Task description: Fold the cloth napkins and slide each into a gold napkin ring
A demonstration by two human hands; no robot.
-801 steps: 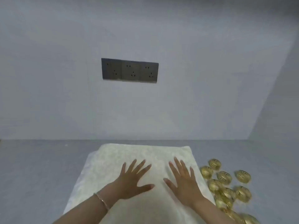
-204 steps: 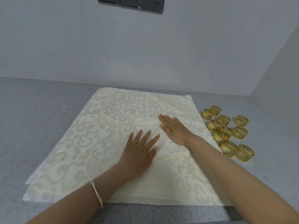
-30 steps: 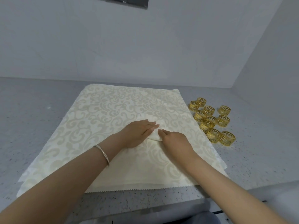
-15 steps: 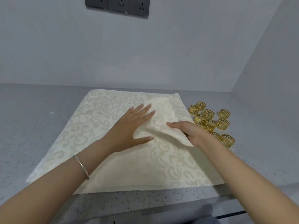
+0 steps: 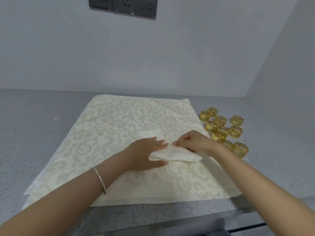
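A small folded cream napkin [image 5: 180,155] lies in the middle of a stack of spread cream damask napkins [image 5: 109,133]. My left hand [image 5: 144,155] lies flat on its left end with straight fingers, the thumb below the fold's near edge. My right hand [image 5: 192,142] is right of it, fingers curled, pinching the folded napkin's upper edge. Several gold napkin rings [image 5: 221,128] stand in a cluster on the counter just right of the stack, behind my right wrist.
The grey speckled counter [image 5: 34,133] runs to a white wall behind and a side wall on the right. A dark socket panel [image 5: 122,5] is on the back wall. The counter's front edge [image 5: 153,223] is close below the stack.
My right hand has carried the lifted napkin flap back left and down towards my left hand, making a narrower fold. My left hand has slid slightly nearer.
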